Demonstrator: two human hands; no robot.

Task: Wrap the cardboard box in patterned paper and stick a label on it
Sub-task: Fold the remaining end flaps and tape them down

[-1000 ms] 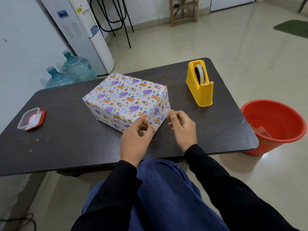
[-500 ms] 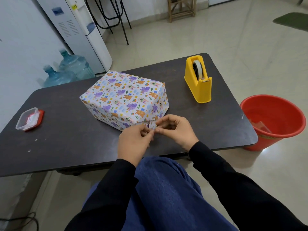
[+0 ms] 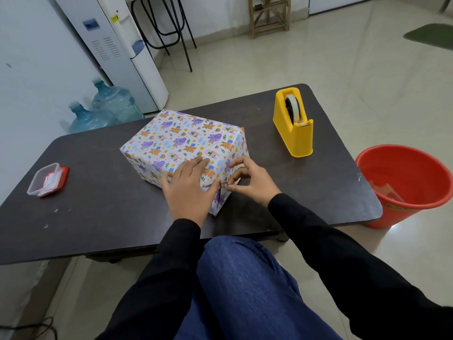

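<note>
Pressing my flat, open left hand [image 3: 188,185] on the wrapped box [image 3: 186,148] at frame centre, I see my right hand [image 3: 250,180] pinching something small, unidentifiable, at its near-right corner, long axis running upper-right.

Long black sleeves [image 3: 343,253] reach the wrists; blue jeans [image 3: 245,290] cover the legs.

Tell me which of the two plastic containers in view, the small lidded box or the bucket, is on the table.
The small clear box with the red lid, at the table's left end. The red bucket stands on the floor off the right edge.
</note>
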